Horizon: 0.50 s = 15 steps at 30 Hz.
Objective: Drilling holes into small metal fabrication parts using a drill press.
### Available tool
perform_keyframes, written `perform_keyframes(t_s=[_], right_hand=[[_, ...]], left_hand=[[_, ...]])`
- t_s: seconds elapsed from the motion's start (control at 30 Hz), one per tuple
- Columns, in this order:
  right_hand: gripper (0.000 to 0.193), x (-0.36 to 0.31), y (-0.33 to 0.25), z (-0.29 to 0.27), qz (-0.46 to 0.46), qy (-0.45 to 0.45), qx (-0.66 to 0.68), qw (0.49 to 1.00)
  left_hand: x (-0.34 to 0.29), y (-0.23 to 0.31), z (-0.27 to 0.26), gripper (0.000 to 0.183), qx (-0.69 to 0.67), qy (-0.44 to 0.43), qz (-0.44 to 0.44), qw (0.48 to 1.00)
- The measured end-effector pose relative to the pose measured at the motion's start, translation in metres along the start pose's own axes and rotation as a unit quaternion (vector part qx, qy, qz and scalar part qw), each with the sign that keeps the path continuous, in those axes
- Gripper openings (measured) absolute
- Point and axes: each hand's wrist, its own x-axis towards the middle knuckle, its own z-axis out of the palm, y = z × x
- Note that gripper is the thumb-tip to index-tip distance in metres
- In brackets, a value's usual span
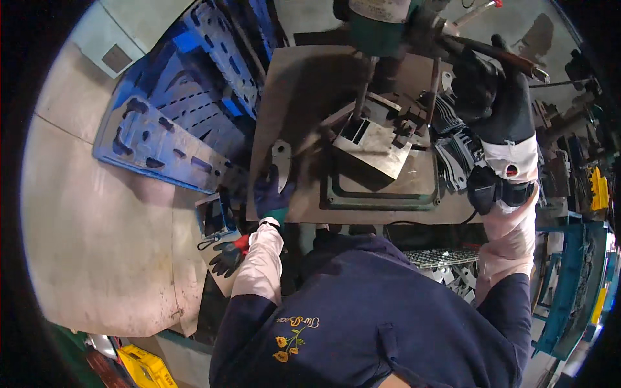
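My left hand (272,195), in a dark glove with a green cuff, is closed on a flat metal blade (281,161) with a rounded, holed end. It is at the left front of the brown work board (301,71). My right hand (512,81), in a black glove, is at the brown-tipped lever (501,55) of a green press-like machine (378,35). The lever crosses in front of it, so its grip is hidden. Under the machine, a metal block fixture (375,150) stands on a green-edged base plate (388,197). Beside it lie several similar metal blades (456,158).
Blue plastic pallets (168,139) lean at the left. Below them are a small blue-framed box (213,215) and a black-and-red glove (228,255). A mesh tray with metal parts (453,260) sits below the board's front edge. A blue metal rack (572,288) stands at the right.
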Motion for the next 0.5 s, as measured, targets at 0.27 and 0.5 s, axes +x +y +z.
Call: perform_keyframes(t_s=[0.27,0.5], right_hand=[[0.047,-0.012,0.093,-0.216,0.031,0.156,-0.284,0.946],[0.045,-0.095,0.212,-0.333,0.094,0.168,-0.717,0.670]], left_hand=[[0.008,0.011,-0.008,0.082,0.031,-0.111,-0.053,0.992],[0.017,0.014,-0.005,0.079,-0.028,-0.072,-0.013,0.997]])
